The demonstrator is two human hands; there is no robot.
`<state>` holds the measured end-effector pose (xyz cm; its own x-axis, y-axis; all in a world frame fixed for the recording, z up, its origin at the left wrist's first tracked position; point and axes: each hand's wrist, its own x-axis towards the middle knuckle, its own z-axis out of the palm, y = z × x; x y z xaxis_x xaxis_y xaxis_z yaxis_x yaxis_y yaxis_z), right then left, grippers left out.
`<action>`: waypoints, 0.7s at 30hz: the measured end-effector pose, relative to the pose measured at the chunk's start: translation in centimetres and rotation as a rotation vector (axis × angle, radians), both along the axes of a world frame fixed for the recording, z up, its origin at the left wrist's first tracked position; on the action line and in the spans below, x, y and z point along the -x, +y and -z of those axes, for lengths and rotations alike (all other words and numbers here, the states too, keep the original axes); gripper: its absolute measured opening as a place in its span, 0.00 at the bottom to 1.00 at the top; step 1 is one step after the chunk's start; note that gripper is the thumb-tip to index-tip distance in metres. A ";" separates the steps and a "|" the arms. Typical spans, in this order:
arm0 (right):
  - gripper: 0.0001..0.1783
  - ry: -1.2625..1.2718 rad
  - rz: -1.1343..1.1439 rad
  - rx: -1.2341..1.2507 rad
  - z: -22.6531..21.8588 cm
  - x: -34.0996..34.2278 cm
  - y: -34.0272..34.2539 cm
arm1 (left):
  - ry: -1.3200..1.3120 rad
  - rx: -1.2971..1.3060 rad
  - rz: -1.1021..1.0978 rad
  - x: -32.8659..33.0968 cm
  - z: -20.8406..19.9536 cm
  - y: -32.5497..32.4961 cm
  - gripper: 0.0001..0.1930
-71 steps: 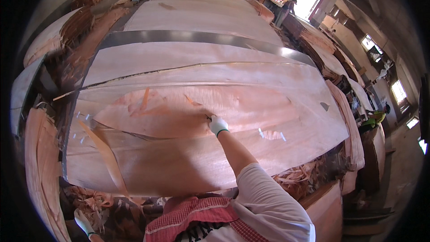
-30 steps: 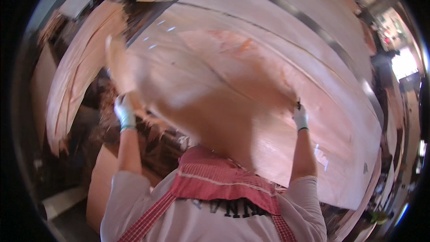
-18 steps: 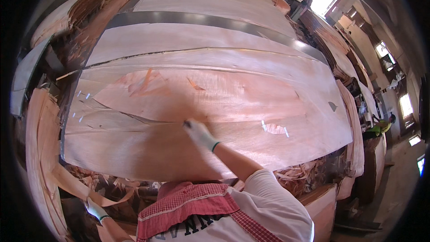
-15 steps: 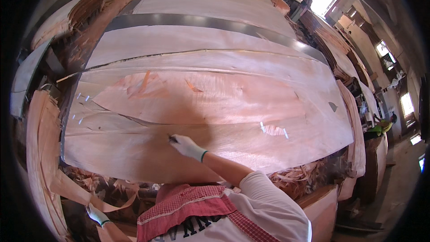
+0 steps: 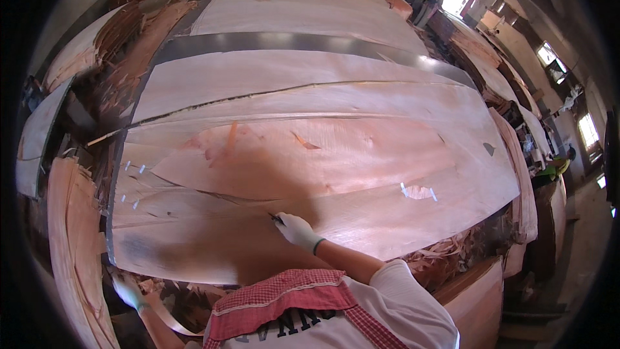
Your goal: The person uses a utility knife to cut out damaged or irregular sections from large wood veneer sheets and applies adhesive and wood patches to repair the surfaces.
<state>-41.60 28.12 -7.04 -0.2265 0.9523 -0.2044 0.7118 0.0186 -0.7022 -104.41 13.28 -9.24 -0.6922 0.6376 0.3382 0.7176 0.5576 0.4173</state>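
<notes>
My right hand (image 5: 298, 231), in a white glove with a green cuff, is closed round a small dark tool (image 5: 277, 219). Its tip is over a broad sheet of pinkish wood veneer (image 5: 400, 155); contact cannot be made out. A dark split (image 5: 213, 194) in the veneer runs to the left of the tool. Low on the left, my gloved left hand (image 5: 129, 292) is just below the sheet's near left corner, its fingers blurred. Beside it a thin veneer strip (image 5: 171, 320) curves toward my apron; whether the hand grips the strip is unclear.
A long thin stick (image 5: 258, 94) lies across the sheet. Short white tape pieces (image 5: 405, 190) flank a torn patch. Stacked veneer (image 5: 74, 239) stands at the left; scraps (image 5: 445, 252) lie below the near right edge. A person (image 5: 431, 6) is far back.
The whole view has shifted slightly. My left hand has risen toward the sheet's corner, and the strip beside it has dropped lower. My right hand still holds the dark tool over the veneer.
</notes>
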 end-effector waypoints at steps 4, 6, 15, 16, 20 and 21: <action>0.13 -0.083 0.073 -0.026 -0.1 1.8 -0.6 | -0.181 -0.289 0.548 -7.2 -6.6 24.2 0.23; 0.13 -0.072 0.151 -0.051 -0.7 2.5 -1.7 | -0.330 -0.196 0.823 -21.1 -17.3 33.5 0.23; 0.17 0.061 0.428 -0.168 -2.9 3.1 -3.7 | -0.662 -0.683 1.572 -51.9 -41.5 53.1 0.31; 0.18 0.073 0.424 -0.160 -2.5 2.4 -3.9 | -0.741 -0.705 1.631 -53.1 -43.7 54.0 0.31; 0.19 0.131 0.486 -0.006 -2.0 0.4 -4.7 | -1.328 -0.400 1.653 -58.4 -47.2 53.9 0.18; 0.18 0.144 0.494 0.047 -2.7 0.2 -4.4 | -1.330 -0.463 1.637 -58.5 -47.9 53.7 0.17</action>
